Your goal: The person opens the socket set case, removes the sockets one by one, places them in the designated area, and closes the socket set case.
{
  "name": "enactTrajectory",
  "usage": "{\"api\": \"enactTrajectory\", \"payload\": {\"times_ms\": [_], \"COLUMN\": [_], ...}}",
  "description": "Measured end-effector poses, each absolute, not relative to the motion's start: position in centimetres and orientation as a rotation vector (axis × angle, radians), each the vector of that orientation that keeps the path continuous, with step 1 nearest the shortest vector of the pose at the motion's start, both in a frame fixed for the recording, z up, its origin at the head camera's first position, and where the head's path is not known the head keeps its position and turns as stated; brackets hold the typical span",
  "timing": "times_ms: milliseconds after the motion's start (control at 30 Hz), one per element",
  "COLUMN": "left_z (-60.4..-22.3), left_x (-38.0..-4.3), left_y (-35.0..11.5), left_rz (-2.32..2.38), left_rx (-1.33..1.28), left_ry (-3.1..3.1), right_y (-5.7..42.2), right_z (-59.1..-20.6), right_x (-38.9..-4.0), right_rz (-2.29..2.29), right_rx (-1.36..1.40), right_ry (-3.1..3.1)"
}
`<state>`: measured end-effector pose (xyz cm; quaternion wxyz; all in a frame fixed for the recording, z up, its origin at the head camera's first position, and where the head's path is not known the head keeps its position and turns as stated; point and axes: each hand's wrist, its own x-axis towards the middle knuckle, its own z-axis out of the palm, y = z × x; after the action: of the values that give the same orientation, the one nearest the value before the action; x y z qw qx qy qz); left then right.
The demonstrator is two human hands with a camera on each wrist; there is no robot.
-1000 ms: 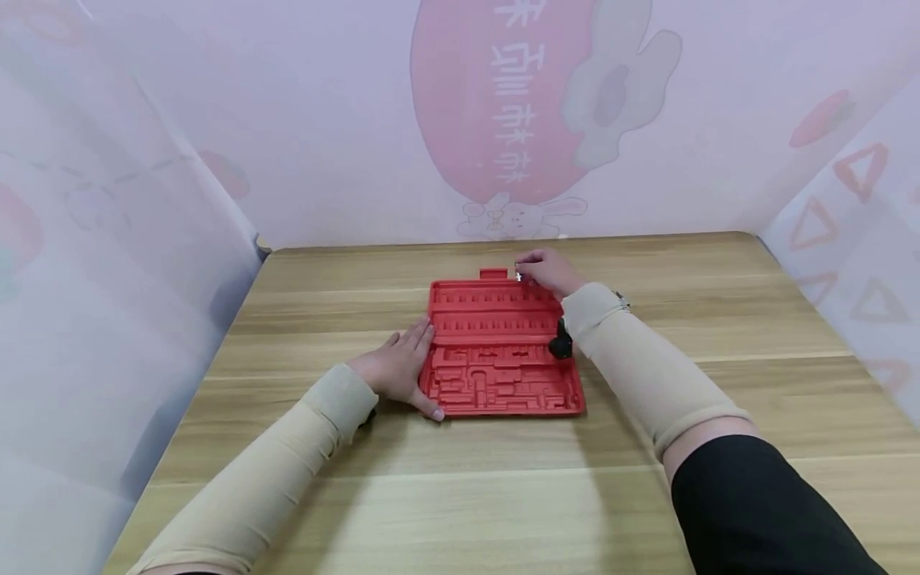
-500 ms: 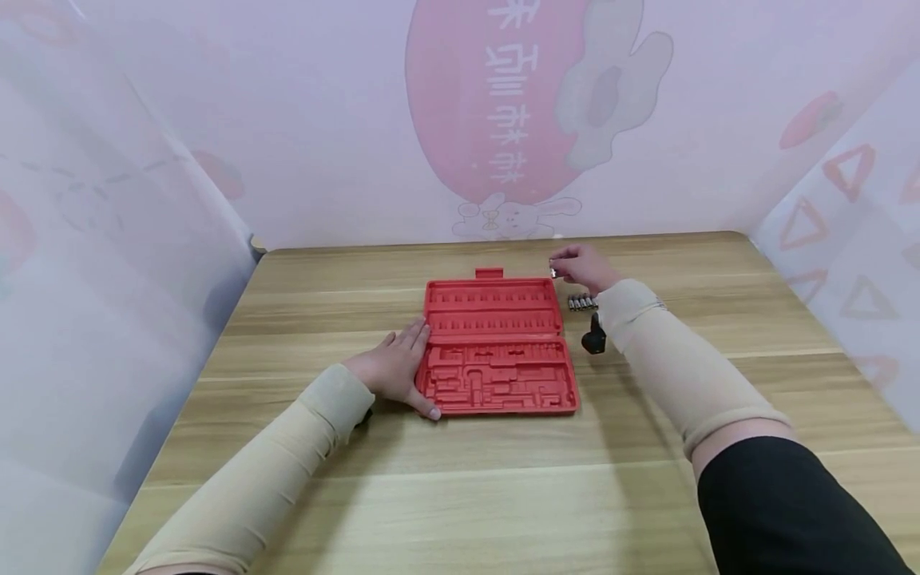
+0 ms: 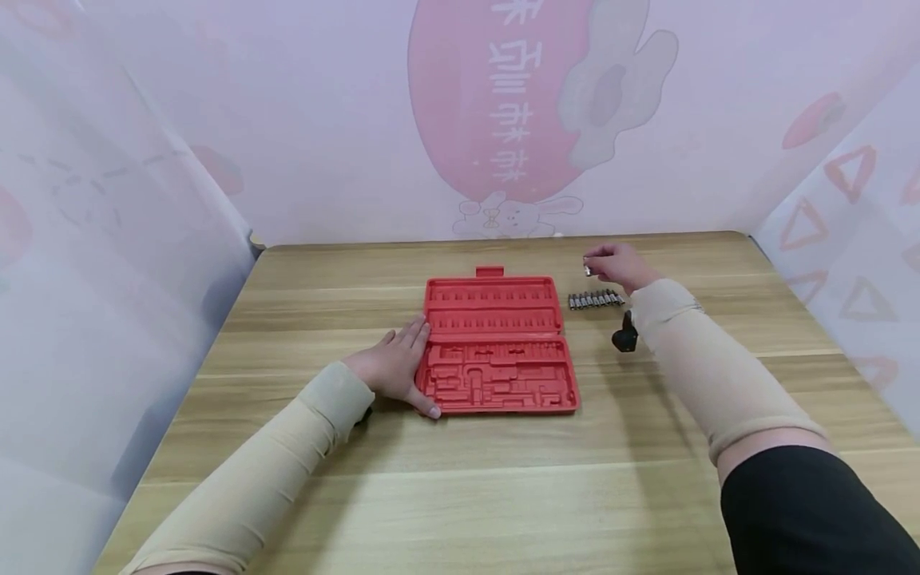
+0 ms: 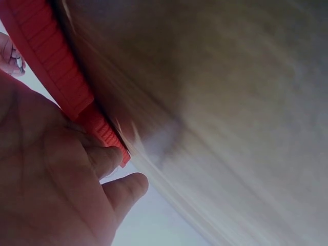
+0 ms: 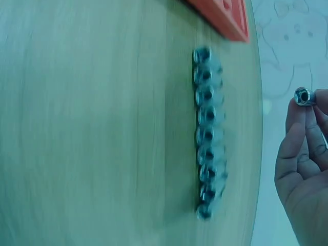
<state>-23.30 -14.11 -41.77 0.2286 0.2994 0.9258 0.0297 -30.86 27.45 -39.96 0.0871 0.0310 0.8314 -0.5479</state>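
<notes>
An opened red plastic socket case lies flat on the table, its moulded slots bare. My left hand rests along the case's left edge, fingers spread and straight, the thumb at the near corner. Up at the far right, my right hand pinches a small metal socket between thumb and fingertips, held above the table. Just nearer than that hand, several metal sockets stand in a row to the right of the case; the right wrist view shows their open ends.
The case's red latch tab points to the far edge of the wooden table. Printed white sheets wall in the back and both sides. A black wrist camera hangs below the right wrist.
My right hand has moved right from the case's top edge, carrying the socket past it. The row of sockets, hidden behind the arm at first, now shows. My left hand stays in place.
</notes>
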Motion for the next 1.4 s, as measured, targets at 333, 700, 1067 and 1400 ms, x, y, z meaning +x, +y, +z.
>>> {"api": "enactTrajectory", "payload": {"times_ms": [333,700,1067,1400], "left_z": [-41.6,-41.6,-41.7,-41.7], "left_x": [-23.4,-23.6,-23.6,-23.6], "left_y": [-14.1,-14.2,-14.0,-13.8], "left_rz": [0.080,0.075,0.063,0.066], "left_rx": [0.820,0.823,0.841,0.837], "left_ry": [2.546,2.545,2.554,2.551], "right_y": [31.6,33.6,33.2,32.9], "right_z": [-40.8,-42.0,-42.5,-42.7], "right_x": [-29.8,-29.4,-28.7,-28.5], "right_rz": [-1.492,-1.078,-0.970,-0.899], "right_rx": [0.163,0.092,0.107,0.126], "right_ry": [2.576,2.763,2.797,2.828]}}
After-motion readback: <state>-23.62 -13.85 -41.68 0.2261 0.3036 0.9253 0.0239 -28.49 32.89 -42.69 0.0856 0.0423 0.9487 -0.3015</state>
